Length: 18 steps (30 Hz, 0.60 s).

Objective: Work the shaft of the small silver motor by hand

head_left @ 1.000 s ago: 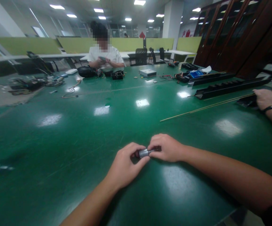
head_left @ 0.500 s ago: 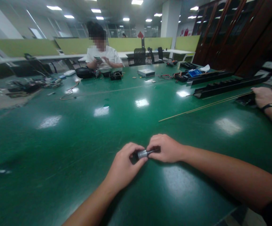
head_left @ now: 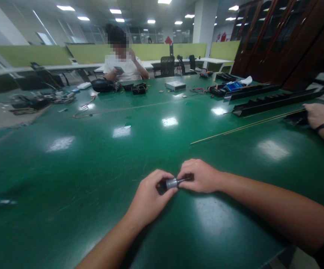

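Observation:
A small silver metal cylinder [head_left: 172, 183] with a thin dark shaft lies sideways between my hands, low over the green tabletop. My left hand [head_left: 150, 194] is closed around the cylinder's left part, with the thumb below and the fingers above. The thumb and fingers of my right hand [head_left: 200, 175] pinch the dark shaft [head_left: 183, 180] on the other side. Whether the shaft and cylinder are one piece I cannot tell. The palm side of both hands and the cylinder's left end are hidden.
Thin brass-coloured rods [head_left: 223, 133] lie on the green table [head_left: 108, 160], reaching towards another person's hand [head_left: 318, 115] at right. Black channels [head_left: 274, 102] stand behind them. A silver box [head_left: 175, 86] and tangled cables sit farther back. Across the table sits a person [head_left: 122, 71] with a phone.
Both my hands keep their hold and pose, with only a slight shift right in view along with the whole scene. The person opposite has raised one hand towards the head.

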Motion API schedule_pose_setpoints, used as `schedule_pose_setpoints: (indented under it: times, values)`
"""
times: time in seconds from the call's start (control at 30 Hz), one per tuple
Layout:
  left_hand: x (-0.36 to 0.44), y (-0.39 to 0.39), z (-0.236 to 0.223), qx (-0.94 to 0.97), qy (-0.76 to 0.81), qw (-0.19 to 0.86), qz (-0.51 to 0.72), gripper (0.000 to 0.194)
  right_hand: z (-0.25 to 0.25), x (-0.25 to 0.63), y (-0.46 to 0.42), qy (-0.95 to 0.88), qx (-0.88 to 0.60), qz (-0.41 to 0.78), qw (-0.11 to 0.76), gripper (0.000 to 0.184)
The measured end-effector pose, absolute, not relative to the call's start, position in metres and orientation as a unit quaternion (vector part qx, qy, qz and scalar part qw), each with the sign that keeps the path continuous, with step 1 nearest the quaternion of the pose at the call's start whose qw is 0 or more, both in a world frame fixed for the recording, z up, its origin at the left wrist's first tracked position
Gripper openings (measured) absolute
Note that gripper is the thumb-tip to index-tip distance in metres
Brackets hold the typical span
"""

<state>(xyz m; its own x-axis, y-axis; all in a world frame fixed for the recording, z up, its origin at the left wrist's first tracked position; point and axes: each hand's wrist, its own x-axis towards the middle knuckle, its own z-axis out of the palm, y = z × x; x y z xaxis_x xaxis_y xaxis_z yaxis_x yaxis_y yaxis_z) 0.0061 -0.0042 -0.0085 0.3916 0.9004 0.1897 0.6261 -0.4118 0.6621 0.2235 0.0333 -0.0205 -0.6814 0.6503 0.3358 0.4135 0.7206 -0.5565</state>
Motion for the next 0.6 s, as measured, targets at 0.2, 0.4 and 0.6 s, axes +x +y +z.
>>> schedule_pose_setpoints:
  times: [0.2,0.4,0.6]
  values:
    - [0.0066,-0.0043,-0.0088,0.794,0.479,0.255,0.272,0.017,-0.0202,0.2252,0.0339,-0.890,-0.295,0.227,0.264,0.011]
    - [0.0063,-0.0039,-0.0080,0.795,0.481,0.253,0.271,0.017,-0.0203,0.2270,0.0343,-0.891,-0.299,0.224,0.257,0.012]
    - [0.0072,-0.0045,-0.0066,0.795,0.482,0.252,0.269,0.017,-0.0185,0.2300,0.0346,-0.892,-0.307,0.223,0.247,0.011]
